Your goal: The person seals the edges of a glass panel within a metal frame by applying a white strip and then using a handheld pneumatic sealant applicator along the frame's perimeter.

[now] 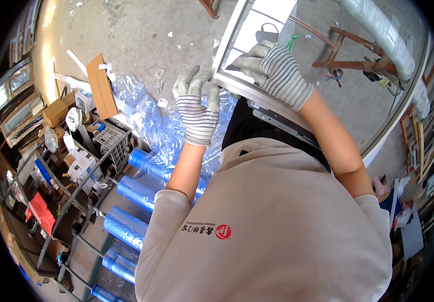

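The pane (322, 95) is in front of your waist, its near rail (240, 86) slanting down to the right; its far end is cut off, hiding the long axis. Your right hand (277, 68) crosses that rail, fingers bent leftward; whether they pinch, I cannot tell. Your left hand (196, 103), fingers loosely spread, points upward beside the corner (217, 75).

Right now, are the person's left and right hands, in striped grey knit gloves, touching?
Apart: the head view shows the pale grey frame in the gap between left hand and right hand.
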### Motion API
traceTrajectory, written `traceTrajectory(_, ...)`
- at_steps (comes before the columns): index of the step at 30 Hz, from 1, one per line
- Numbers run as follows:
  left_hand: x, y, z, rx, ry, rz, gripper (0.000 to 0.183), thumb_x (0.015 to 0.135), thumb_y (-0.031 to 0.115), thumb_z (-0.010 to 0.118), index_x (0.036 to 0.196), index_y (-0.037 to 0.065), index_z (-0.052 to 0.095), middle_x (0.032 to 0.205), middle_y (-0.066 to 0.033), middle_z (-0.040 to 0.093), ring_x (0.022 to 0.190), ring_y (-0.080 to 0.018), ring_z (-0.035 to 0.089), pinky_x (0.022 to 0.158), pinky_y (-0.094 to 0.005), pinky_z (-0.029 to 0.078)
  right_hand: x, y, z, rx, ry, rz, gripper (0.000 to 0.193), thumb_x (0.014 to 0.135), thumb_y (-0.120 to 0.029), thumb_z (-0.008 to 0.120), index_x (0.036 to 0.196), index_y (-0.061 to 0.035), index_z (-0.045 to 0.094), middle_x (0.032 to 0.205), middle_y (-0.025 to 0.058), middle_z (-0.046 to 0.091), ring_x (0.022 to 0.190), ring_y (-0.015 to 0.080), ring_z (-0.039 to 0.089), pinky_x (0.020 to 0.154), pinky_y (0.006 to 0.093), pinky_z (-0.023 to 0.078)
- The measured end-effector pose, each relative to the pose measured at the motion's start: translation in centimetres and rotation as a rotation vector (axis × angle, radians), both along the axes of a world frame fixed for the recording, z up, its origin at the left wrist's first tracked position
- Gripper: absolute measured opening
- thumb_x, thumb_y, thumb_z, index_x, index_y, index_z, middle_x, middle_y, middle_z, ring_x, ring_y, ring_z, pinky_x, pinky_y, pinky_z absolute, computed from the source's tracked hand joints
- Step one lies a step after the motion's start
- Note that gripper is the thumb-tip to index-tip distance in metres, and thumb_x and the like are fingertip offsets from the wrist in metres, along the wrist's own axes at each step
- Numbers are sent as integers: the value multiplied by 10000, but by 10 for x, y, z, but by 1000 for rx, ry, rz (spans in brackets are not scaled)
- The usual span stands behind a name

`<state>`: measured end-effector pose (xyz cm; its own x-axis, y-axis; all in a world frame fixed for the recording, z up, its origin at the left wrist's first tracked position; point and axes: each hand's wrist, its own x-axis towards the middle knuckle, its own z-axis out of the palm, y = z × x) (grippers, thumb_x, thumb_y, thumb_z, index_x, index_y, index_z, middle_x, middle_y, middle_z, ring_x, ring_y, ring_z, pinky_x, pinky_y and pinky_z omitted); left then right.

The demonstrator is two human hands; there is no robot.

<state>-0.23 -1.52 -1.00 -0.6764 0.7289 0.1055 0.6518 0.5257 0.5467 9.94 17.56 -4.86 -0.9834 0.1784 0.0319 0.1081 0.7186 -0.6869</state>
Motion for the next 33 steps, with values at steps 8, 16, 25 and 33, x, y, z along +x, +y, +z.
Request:
traceTrajectory(8, 0, 32, 0, -201, 299, -171, 327, 722, 381, 712, 909, 115, 676, 1194, -144, 553, 1188, -378, 426, 1077, -588, 203, 18, 3, 15, -29, 9, -243, 239, 837, -268, 622, 1041, -168, 697, 929, 67, 658, 845, 248, 617, 750, 393, 513)
traceTrajectory(16, 4, 41, -8, -207, 349, -211, 284, 681, 282, 631, 812, 30, 630, 1137, -232, 543, 1156, -433, 436, 1061, -607, 217, -12, -5, 30, -184, -487, -154, 258, 839, -298, 594, 974, -109, 708, 854, 126, 685, 783, 298, 655, 730, 388, 522)
traceTrajectory(25, 12, 28, 18, -220, 363, -210, 382, 725, 255, 608, 993, -12, 558, 1183, -251, 517, 1163, -437, 427, 1046, -605, 241, -19, -14, 34, -435, -335, -157, 259, 848, -313, 560, 942, -132, 720, 777, 121, 679, 744, 281, 654, 704, 386, 524)
traceTrajectory(33, -3, -59, 30, -1232, 221, -177, 610, 796, 490, 577, 1095, -36, 650, 1383, -253, 432, 1334, -449, 297, 1132, -546, 126, -11, -7, 22, -282, -69, -112, 221, 830, -250, 634, 962, -90, 711, 876, 75, 689, 797, 242, 633, 796, 363, 503)
